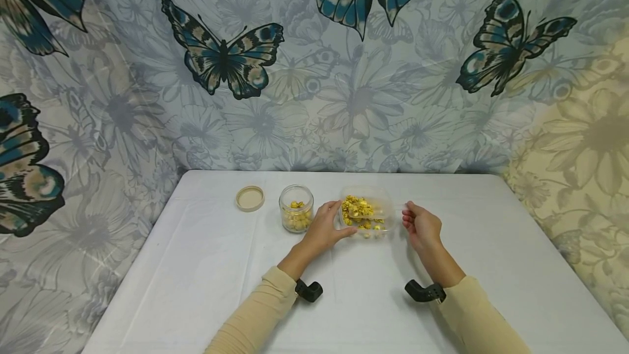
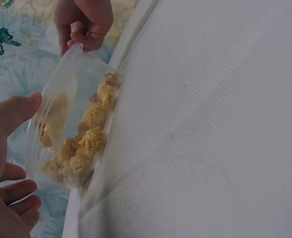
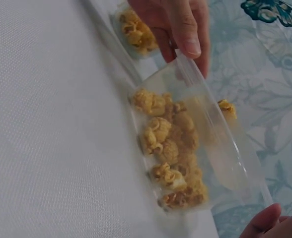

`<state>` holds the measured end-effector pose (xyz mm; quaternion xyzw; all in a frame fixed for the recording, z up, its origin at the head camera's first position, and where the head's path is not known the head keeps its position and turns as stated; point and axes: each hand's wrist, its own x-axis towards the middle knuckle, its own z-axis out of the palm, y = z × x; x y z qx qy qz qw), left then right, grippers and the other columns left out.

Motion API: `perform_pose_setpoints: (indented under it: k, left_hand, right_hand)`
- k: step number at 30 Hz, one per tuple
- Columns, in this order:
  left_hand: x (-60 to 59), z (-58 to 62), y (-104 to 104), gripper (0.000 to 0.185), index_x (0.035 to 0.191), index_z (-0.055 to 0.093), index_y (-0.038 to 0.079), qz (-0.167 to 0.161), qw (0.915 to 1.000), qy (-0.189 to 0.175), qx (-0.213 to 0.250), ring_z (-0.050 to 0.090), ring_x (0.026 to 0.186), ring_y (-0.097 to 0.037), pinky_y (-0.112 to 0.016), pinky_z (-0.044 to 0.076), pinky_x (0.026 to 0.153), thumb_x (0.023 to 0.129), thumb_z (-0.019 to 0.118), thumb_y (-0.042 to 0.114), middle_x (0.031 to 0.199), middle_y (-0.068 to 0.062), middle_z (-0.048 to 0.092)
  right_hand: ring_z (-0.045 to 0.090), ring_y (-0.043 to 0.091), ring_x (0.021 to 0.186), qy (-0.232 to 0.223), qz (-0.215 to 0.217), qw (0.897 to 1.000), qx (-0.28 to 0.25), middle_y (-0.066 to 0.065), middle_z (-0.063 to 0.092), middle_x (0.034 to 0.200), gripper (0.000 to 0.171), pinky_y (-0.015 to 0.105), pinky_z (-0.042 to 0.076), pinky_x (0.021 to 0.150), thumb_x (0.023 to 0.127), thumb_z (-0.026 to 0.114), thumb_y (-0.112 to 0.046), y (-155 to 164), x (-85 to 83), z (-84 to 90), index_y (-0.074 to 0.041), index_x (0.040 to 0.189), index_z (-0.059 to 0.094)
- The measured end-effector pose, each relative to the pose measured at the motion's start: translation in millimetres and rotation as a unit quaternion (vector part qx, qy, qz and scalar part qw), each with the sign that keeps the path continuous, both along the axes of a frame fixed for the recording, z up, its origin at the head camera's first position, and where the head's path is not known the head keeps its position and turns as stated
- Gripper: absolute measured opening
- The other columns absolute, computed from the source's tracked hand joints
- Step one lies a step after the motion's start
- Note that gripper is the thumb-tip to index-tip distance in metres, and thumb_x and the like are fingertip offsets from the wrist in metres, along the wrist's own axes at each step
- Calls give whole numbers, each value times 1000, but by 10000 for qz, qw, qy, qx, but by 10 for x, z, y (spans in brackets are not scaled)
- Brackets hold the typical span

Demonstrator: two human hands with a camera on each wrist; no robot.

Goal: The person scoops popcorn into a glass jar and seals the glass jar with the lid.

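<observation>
A clear plastic container (image 1: 388, 224) of yellow popcorn (image 1: 356, 207) sits on the table. My left hand (image 1: 322, 229) grips its left end between thumb and fingers, the thumb at the near side. Over at the other end, my right hand (image 1: 423, 226) pinches the thin handle of a translucent spoon (image 1: 366, 216). The spoon's bowl reaches into the container among the popcorn; its edges are hard to make out through the plastic. In the right wrist view the container's rim (image 3: 230, 139) runs between both hands, with popcorn (image 3: 173, 144) along the bottom.
Just left of my left hand stands an uncovered glass jar (image 1: 283, 209) partly filled with popcorn. A round beige-rimmed lid (image 1: 250, 199) lies farther left on the white tablecloth (image 1: 196, 288). Behind the table hangs a butterfly-patterned cloth (image 1: 358, 102).
</observation>
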<state>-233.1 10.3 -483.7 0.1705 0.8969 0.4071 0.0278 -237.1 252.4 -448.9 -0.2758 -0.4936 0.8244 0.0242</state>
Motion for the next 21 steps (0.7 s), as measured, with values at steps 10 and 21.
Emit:
perform_pose_setpoints:
  k: [10, 21]
  left_hand:
    - [25, 66, -23, 83, 151, 35, 8, -119, 9998, -1, -149, 37, 140, -30, -47, 39, 112, 86, 73, 42, 151, -13, 38]
    - [33, 145, -66, 88, 153, 30, 7, -347, 9990, -44, -276, 31, 144, -28, -46, 36, 115, 86, 73, 43, 155, -11, 33]
  right_hand:
    - [52, 7, 49, 6, -31, 10000, -12, -2, 59, 56, 29, 14, 47, 48, 96, 58, -11, -27, -1, 49, -10, 68, 64]
    - [51, 7, 51, 56, 40, 9999, -78, -1, 59, 57, 29, 14, 47, 49, 97, 57, -12, -12, -4, 101, -10, 70, 65]
